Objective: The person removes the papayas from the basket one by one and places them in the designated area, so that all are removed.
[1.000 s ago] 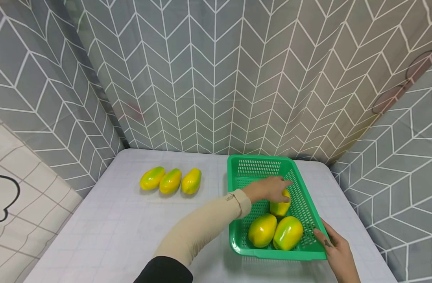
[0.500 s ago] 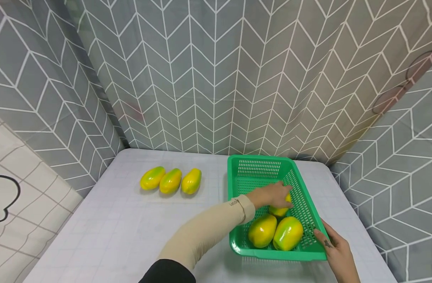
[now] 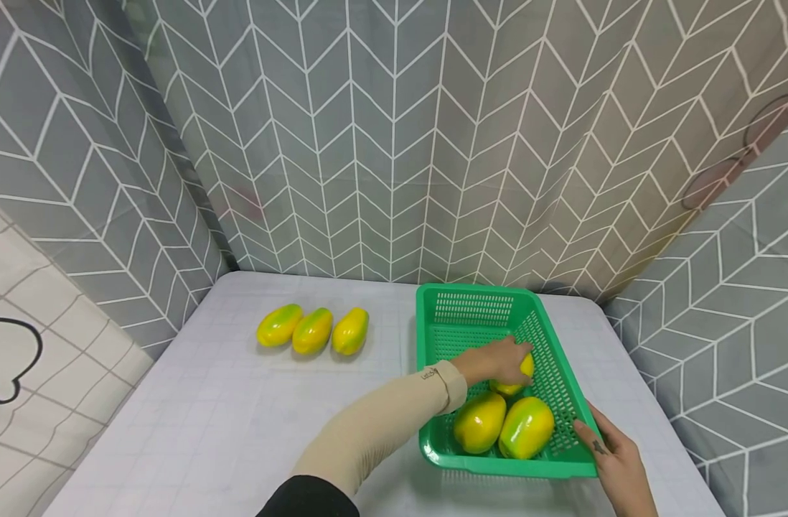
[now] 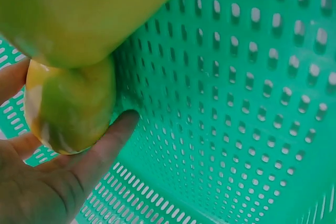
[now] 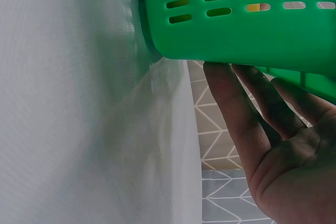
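My left hand point(image 3: 497, 361) reaches into a green plastic basket point(image 3: 471, 470), its fingers around a glossy yellow-green mango point(image 3: 525, 366). In the left wrist view, thumb and fingers curve about this mango point(image 4: 79, 103), near the perforated basket wall point(image 4: 252, 77). Two more mangoes, a left one point(image 3: 480, 422) and a right one point(image 3: 527, 428), lie at the basket's near end, just in front of the held one. My right hand point(image 3: 620, 459) grips the basket's near right corner, thumb over the rim. The right wrist view shows the fingers of this hand point(image 5: 278, 129) against the basket's outer side point(image 5: 236, 40).
Three more mangoes point(image 3: 313, 331) lie side by side on the white-covered table point(image 3: 239, 424), left of the basket. Grey chevron-patterned curtains point(image 3: 368, 143) stand behind the table and along its sides.
My left hand has shifted slightly toward me with the mango, closer to the other two in the basket. The right hand and the basket have stayed in place.
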`<state>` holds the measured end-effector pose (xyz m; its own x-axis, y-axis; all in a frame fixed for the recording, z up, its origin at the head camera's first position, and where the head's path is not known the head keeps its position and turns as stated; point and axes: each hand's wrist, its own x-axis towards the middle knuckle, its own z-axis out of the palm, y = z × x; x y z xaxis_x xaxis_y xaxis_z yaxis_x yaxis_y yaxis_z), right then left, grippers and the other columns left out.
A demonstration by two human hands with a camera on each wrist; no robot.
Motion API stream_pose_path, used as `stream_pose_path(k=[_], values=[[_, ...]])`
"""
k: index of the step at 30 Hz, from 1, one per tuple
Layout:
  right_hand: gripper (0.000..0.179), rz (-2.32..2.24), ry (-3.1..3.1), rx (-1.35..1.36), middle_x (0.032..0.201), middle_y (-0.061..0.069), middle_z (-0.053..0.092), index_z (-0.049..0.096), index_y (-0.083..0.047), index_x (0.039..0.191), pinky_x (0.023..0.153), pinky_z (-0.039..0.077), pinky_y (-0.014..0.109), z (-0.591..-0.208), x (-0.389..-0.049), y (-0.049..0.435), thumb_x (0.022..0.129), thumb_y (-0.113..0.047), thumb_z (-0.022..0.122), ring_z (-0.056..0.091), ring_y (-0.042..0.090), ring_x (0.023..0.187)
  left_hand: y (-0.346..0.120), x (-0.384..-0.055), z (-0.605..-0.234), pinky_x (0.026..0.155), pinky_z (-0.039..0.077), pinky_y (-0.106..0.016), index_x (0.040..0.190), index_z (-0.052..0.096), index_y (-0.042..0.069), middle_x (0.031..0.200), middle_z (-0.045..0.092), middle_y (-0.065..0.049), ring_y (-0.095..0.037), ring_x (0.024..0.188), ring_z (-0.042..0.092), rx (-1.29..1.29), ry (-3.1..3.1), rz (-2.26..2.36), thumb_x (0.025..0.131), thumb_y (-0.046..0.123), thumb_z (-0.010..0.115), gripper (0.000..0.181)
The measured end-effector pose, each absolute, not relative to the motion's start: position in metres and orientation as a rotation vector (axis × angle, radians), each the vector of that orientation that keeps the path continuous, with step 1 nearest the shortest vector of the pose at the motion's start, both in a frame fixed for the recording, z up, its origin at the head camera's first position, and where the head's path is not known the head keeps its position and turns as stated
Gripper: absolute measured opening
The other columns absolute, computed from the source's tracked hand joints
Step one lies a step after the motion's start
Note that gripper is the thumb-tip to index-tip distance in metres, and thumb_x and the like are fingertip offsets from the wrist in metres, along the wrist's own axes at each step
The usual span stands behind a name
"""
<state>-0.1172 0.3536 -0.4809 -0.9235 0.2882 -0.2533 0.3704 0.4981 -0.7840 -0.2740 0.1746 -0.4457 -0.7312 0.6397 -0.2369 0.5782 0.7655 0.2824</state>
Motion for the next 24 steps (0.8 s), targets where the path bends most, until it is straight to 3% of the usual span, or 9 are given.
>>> stream_pose_path(k=[11,24], values=[[0.079,-1.45,2.637,0.578,0.167,0.027,0.036,0.026,-0.007,0.168,0.075,0.056,0.021,-0.4809,-0.1163,0.352,0.109,-0.055,0.049,0.062,-0.007,0.085,0.1756,-0.2757,-0.4486,0.103,0.055,-0.026,0.162,0.04,0.027,0.157,0.051,0.001,-0.009,0.127,0.06,0.94,2.658,0.333,0.1,0.048,0.07,0.073],[0.085,-1.387,2.624,0.606,0.17,0.026,0.032,0.025,-0.008,0.168,0.078,0.049,0.014,-0.4794,-0.1179,0.3528,0.106,-0.062,0.049,0.044,-0.025,0.086,0.1711,-0.2794,-0.445,0.101,0.055,-0.026,0.162,0.041,0.023,0.157,0.053,0.0,-0.01,0.132,0.057,0.924,2.644,0.468,0.099,0.045,0.07,0.073]])
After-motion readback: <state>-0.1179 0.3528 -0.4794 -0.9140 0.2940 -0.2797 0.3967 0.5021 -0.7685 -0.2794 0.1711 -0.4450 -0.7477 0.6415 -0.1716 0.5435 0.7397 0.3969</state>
